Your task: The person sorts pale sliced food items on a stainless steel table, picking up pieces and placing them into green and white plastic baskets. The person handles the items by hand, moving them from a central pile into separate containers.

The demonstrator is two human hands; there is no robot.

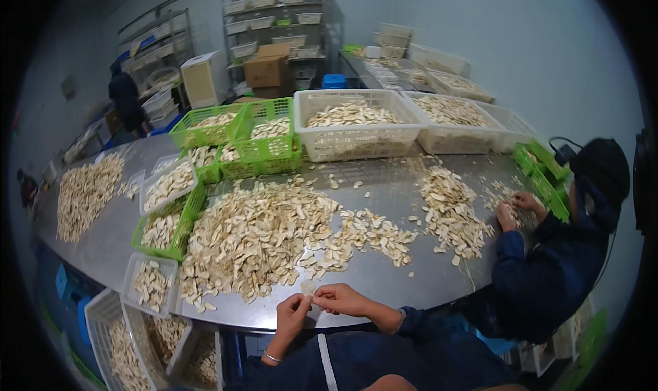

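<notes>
My left hand [293,315] and my right hand [342,300] meet over the front edge of the steel table [257,314]. Between their fingertips they pinch a thin, pale dried slice [308,287]; the fingers hide part of it. Just beyond my hands, a small spread of similar slices [329,257] joins a large heap [252,231] to the left. More loose slices [383,237] trail off to the right.
Green baskets [264,147] and large white crates [360,134] of slices line the table's far side. At left, a clear plastic tub [150,283] sits near the edge, above floor crates [110,334]. A co-worker [555,257] handles slices at right, beside another heap [452,211].
</notes>
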